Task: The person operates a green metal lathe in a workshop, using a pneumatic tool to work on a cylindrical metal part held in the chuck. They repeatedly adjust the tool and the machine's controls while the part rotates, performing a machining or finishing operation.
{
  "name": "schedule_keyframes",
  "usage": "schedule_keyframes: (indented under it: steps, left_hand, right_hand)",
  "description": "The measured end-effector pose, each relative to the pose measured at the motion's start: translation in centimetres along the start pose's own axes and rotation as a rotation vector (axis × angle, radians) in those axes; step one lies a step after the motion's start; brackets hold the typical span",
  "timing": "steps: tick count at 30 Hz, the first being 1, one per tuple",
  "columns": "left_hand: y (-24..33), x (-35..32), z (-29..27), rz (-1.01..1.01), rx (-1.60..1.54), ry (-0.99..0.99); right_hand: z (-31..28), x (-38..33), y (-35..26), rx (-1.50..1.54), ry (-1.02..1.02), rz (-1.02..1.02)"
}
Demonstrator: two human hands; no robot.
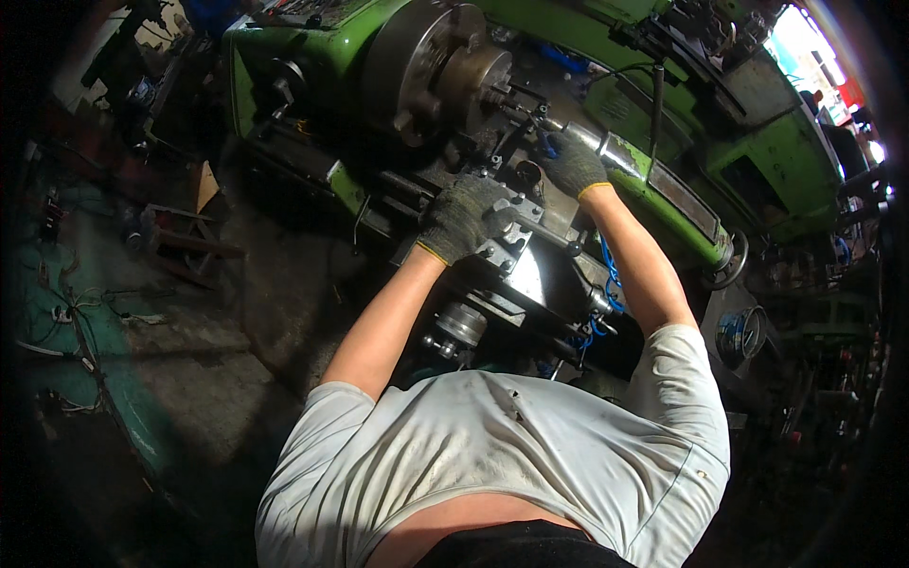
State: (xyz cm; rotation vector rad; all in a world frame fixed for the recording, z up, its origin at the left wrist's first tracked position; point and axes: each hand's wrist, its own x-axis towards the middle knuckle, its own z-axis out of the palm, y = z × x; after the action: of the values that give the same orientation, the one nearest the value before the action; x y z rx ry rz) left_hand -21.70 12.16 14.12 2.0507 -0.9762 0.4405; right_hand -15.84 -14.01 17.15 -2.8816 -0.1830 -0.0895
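Both my hands wear dark grey knit gloves with yellow cuffs and reach over a green metal lathe (682, 180). My left hand (462, 218) curls over the left side of the bolted steel tool post (508, 251); its fingertips are partly hidden. Farther right and beyond, my right hand (573, 163) bends its fingers beside the steel tailstock quill (580, 135). What sits in those fingers is hidden by the glove. To the left of the quill, a round steel workpiece (473, 76) is mounted in the large chuck (407, 71).
A handwheel (734, 263) stands at the lathe's right end. Blue coiled tubing (611, 270) hangs below my right forearm. Nearer me are a round steel dial (461, 324) and a lever with a black knob (574, 249). A metal frame (189, 241) stands on the floor at left.
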Motion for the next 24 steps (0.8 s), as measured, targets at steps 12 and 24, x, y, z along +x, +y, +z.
schedule_keyframes:
  steps: [12,24]
  left_hand:
    - [-0.6,-0.2,0.9,-0.005,0.001,0.021]
    - [-0.2,-0.1,0.3,0.002,0.035,0.017]
  right_hand:
    - [-0.2,-0.4,-1.6,-0.032,0.049,-0.022]
    - [-0.5,0.1,-2.7,-0.057,0.001,0.050]
